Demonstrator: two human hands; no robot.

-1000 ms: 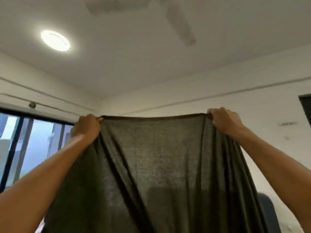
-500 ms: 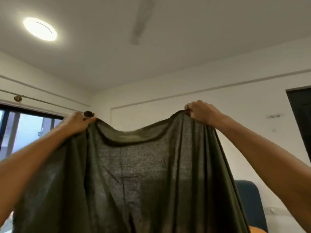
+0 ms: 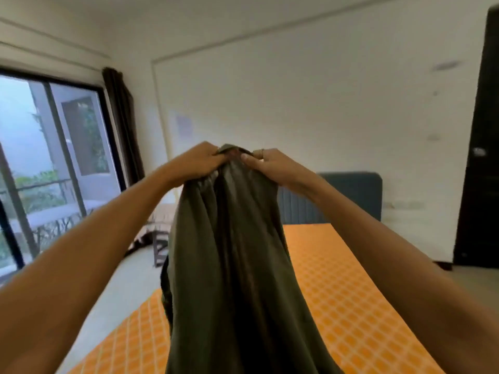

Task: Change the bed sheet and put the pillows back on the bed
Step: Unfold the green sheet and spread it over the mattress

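A dark olive bed sheet (image 3: 237, 265) hangs in long folds from both of my hands, held out in front of me above the bed. My left hand (image 3: 198, 161) and my right hand (image 3: 267, 164) grip its top edge, almost touching each other. Below lies the bed (image 3: 348, 298), covered in an orange cloth with a white lattice pattern. A dark blue headboard (image 3: 348, 198) stands at its far end. No pillows are in view.
A large dark-framed window (image 3: 51, 163) with a dark curtain (image 3: 121, 122) fills the left wall. Some furniture with a cloth on it (image 3: 159, 225) stands left of the bed. A dark door (image 3: 480, 157) is at the right.
My hands came down and together, folding the spread sheet in half. The view dropped from the ceiling to the bed and window.
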